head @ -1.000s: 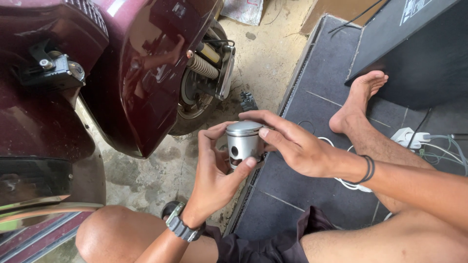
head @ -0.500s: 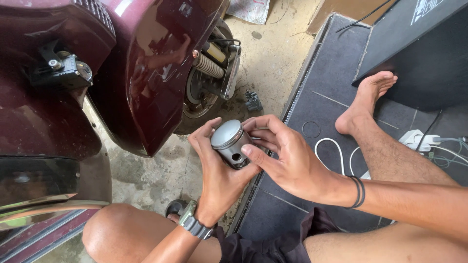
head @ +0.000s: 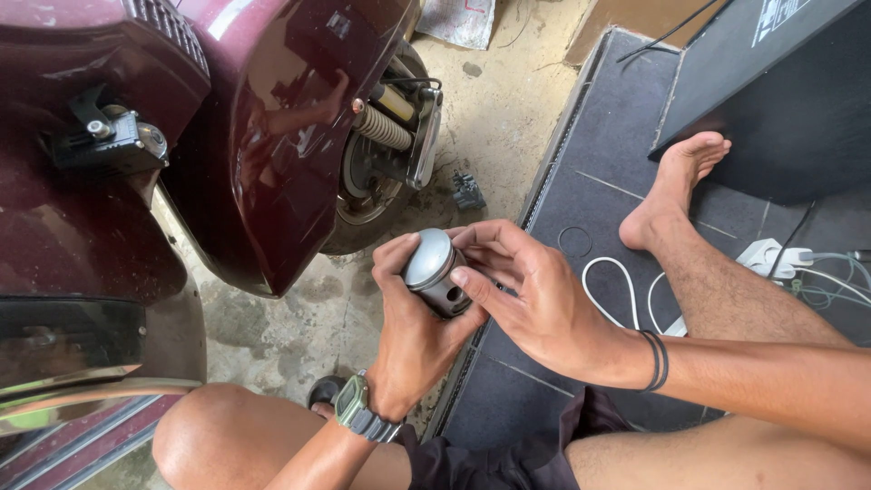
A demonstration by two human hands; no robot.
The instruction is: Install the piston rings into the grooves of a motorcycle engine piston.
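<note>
— Piston (head: 434, 272), grey metal, domed crown tipped up-left: where is it?

— In the air above the concrete floor (head: 299, 318), just beside the dark mat's (head: 626, 154) edge, near the maroon scooter's (head: 272, 136) wheel.

— Who holds it?

— The left hand (head: 413, 349) is wrapped around its skirt from below, cradling it. The right hand (head: 535, 295) pinches its side with fingertips, seemingly so the pin hole faces the person.

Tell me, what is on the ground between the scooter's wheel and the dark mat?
A small dark metal part lies on bare concrete between the scooter wheel and the dark mat, seen from the head camera.
</note>
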